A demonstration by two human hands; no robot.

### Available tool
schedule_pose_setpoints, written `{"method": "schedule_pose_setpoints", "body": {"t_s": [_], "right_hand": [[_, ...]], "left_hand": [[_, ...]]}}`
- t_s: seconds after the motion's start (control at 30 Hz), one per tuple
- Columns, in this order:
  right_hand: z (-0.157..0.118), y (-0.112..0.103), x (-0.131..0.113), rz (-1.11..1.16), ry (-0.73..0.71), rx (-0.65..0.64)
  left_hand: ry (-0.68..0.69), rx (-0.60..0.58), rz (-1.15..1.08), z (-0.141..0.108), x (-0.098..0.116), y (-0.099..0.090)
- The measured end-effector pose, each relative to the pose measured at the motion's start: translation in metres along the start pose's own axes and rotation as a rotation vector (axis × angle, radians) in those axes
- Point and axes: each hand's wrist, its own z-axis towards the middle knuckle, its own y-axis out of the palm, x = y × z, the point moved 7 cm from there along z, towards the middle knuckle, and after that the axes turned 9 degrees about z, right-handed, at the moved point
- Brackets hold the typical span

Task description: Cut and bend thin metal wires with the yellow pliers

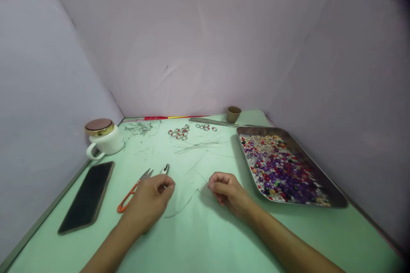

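My right hand [226, 190] is closed in a pinch on a thin wire [201, 176], whose end sticks out up and to the left. My left hand [150, 198] hovers beside the pliers [165, 169] and the orange-handled scissors [130, 193], partly covering both. Its thumb and forefinger are pressed together, and whatever may be between them is too small to make out. A curved dark wire [184, 207] lies on the green table between my hands. Farther back are beaded pieces [179, 132] with red beads and several loose wires [198, 146].
A metal tray [307, 160] of mixed beads stands at the right. A small brown cup [233, 114] and a wire bundle [211, 122] are at the back. On the left are a lidded white mug [110, 143], a phone [87, 198] and wire scraps [139, 128]. Pale walls enclose the table [179, 251].
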Motion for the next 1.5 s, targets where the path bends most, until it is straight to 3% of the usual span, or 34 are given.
{"method": "schedule_pose_setpoints", "body": {"t_s": [0.13, 0.27, 0.7, 0.87, 1.0, 1.13, 1.27, 1.37, 1.5], "right_hand": [[0.000, -0.001, 0.000, 0.000, -0.001, 0.033], [0.000, -0.003, -0.002, -0.018, -0.007, 0.074], [0.000, -0.004, 0.000, -0.067, -0.024, 0.083], [0.000, -0.003, -0.002, -0.075, -0.033, 0.085], [0.000, -0.003, -0.002, -0.066, -0.032, 0.096], [0.001, -0.004, -0.002, -0.049, -0.036, 0.102], [0.002, -0.006, -0.001, -0.040, -0.058, 0.093], [0.002, -0.008, 0.001, -0.035, -0.049, 0.107], [0.002, -0.008, 0.004, -0.050, -0.035, 0.118]], "left_hand": [[-0.099, -0.025, 0.480, 0.003, -0.036, -0.019], [-0.111, -0.134, 0.577, 0.004, -0.059, -0.020], [-0.062, -0.146, 0.710, -0.003, -0.032, 0.012], [-0.113, -0.073, 0.664, 0.004, -0.035, 0.013], [-0.152, -0.019, 0.430, 0.011, -0.042, 0.005], [-0.117, -0.082, 0.213, 0.013, -0.040, 0.008], [-0.034, -0.185, 0.021, 0.003, -0.018, 0.024], [-0.031, -0.187, 0.027, -0.002, -0.011, 0.026], [-0.103, -0.086, 0.164, -0.001, -0.028, 0.005]]}}
